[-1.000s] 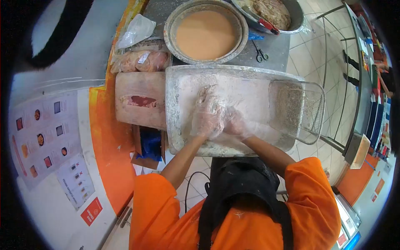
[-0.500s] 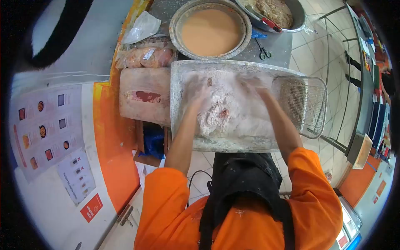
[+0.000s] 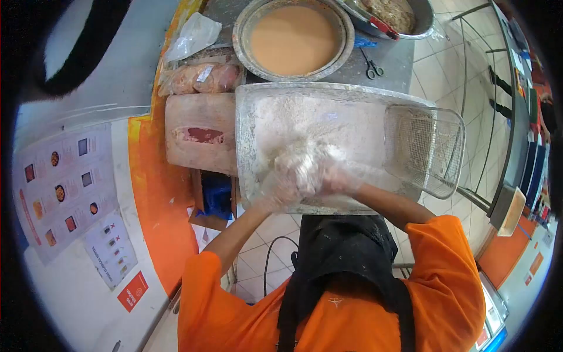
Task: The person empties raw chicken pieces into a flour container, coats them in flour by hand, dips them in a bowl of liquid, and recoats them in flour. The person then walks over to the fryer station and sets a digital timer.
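A big metal tub (image 3: pixel 363 202) holds a bed of pale flour (image 3: pixel 352 117). Near its front edge, a heaped clump of flour-coated meat pieces (image 3: pixel 302 158) is gathered between my two hands, smeared by motion. My left hand (image 3: pixel 280 189), in what looks like a thin clear glove, presses round the clump from the left. From the right, my right hand (image 3: pixel 339 177) closes on the same clump. The fingertips of both are blurred and partly buried in flour.
A wire basket (image 3: pixel 431 152) rests in the tub's right end. Behind stand a bowl of orange-tan batter (image 3: pixel 296 41) and a bowl of wet mixture (image 3: pixel 390 14), with scissors (image 3: pixel 372 67) nearby. Bagged raw meat (image 3: pixel 202 79) and a floury box (image 3: pixel 182 155) lie left.
Both hands have come from the tub's far side toward its front edge, drawing together. The floured clump has been gathered between them, leaving flatter flour behind.
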`<state>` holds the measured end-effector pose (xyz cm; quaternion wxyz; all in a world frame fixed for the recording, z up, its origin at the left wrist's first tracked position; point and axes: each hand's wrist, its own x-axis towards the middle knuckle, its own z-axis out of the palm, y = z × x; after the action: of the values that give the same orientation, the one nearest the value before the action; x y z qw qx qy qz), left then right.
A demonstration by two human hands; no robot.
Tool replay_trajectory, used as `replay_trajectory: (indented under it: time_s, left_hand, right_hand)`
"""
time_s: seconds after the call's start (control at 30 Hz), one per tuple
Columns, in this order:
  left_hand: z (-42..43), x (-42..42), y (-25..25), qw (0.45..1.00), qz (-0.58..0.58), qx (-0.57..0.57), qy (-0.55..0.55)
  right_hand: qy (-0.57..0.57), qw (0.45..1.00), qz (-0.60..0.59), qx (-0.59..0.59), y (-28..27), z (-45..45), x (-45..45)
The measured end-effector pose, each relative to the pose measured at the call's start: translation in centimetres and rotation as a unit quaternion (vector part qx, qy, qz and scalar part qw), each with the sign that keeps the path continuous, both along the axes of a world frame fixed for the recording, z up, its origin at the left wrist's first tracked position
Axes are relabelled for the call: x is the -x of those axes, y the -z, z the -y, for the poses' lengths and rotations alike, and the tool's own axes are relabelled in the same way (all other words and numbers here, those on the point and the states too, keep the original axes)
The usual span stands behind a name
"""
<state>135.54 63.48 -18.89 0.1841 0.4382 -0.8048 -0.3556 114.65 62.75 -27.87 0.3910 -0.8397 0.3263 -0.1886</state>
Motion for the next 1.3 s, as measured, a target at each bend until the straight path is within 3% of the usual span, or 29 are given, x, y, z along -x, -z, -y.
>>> replay_trajectory:
  time_s: [0.03,0.07,0.13,0.17,0.23,0.3,0.33,0.4,0.43,0.5,0.57,0.63,0.7,0.73,0.77,0.87,0.93,1.0,1.07,1.1,1.13,1.2,1.3]
  left_hand:
    - [-1.2,-0.4,1.8,0.996,0.059,0.062,0.03]
    - [-0.9,-0.2,2.2,0.994,0.096,0.045,0.041]
    - [-0.7,0.4,3.1,0.983,0.172,-0.001,0.061]
    - [0.6,0.4,3.4,0.974,0.205,0.041,0.089]
    - [3.6,-0.1,6.4,0.973,0.189,0.064,0.119]
    - [7.0,0.2,4.8,0.974,0.221,-0.011,0.044]
    - [7.8,0.5,4.1,0.971,0.233,-0.049,0.008]
    - [8.6,0.4,4.4,0.978,0.158,-0.076,-0.116]
    - [8.6,-0.2,5.3,0.973,0.111,-0.138,-0.147]
    - [7.6,-2.2,8.0,0.936,0.013,-0.3,-0.184]
    - [6.2,-2.5,5.8,0.882,-0.067,-0.415,-0.215]
    - [5.7,-0.8,2.2,0.849,-0.126,-0.44,-0.262]
    - [5.5,-0.2,7.6,0.89,-0.035,-0.4,-0.217]
    - [5.6,0.1,9.3,0.89,-0.064,-0.393,-0.22]
    - [5.8,0.4,10.5,0.89,-0.092,-0.387,-0.222]
    - [6.1,2.0,11.0,0.821,-0.349,-0.386,-0.235]
    - [7.1,2.7,6.2,0.804,-0.437,-0.359,-0.183]
    - [7.7,2.7,-1.2,0.941,-0.129,-0.281,-0.135]
    - [6.5,1.5,-2.1,0.941,-0.021,-0.335,-0.048]
    - [5.5,0.2,0.4,0.899,-0.076,-0.432,0.007]
    - [4.3,-0.2,1.3,0.917,-0.069,-0.392,0.033]
    - [2.2,-0.8,3.4,0.952,-0.042,-0.294,0.08]
    - [1.9,0.1,6.4,0.985,0.054,-0.131,0.098]
  right_hand:
    - [-0.008,1.0,-0.005,0.023,0.0,-0.2,0.1]
    - [-0.02,0.998,-0.031,0.051,-4.5,1.5,0.5]
    - [-0.03,1.0,-0.006,0.004,-5.2,1.8,0.5]
    - [-0.022,0.997,0.044,-0.063,-2.3,2.5,0.7]
    - [-0.006,0.996,0.067,-0.065,-0.9,4.8,0.4]
    - [0.025,0.998,0.015,0.064,-3.6,7.5,-0.4]
    - [0.018,0.998,-0.057,-0.028,-5.6,8.5,-0.4]
    - [0.009,0.956,-0.205,-0.209,-9.1,10.5,0.3]
    - [0.04,0.984,-0.141,-0.096,-4.9,9.6,1.9]
    - [0.195,0.943,-0.111,-0.245,-5.6,9.9,5.0]
    - [0.254,0.896,-0.144,-0.336,-7.6,9.9,6.7]
    - [0.262,0.872,-0.17,-0.376,-7.2,8.6,7.0]
    - [0.287,0.846,-0.104,-0.437,-6.2,7.1,5.5]
    - [0.308,0.821,-0.038,-0.48,-6.1,6.7,4.1]
    - [0.27,0.833,-0.022,-0.482,-5.7,7.0,3.4]
    - [0.159,0.901,-0.041,-0.402,-0.2,7.2,4.2]
    - [0.158,0.893,-0.065,-0.417,0.3,6.8,4.5]
    - [0.236,0.818,-0.072,-0.52,-4.6,7.5,2.9]
    - [0.233,0.839,-0.09,-0.483,-8.1,5.7,2.3]
    - [0.21,0.885,-0.071,-0.408,-8.7,4.4,1.8]
    - [0.191,0.924,-0.056,-0.326,-9.3,3.2,1.3]
    - [0.084,0.996,0.035,-0.02,-8.7,1.5,0.0]
    - [0.078,0.977,-0.196,0.013,-4.0,-0.4,0.2]
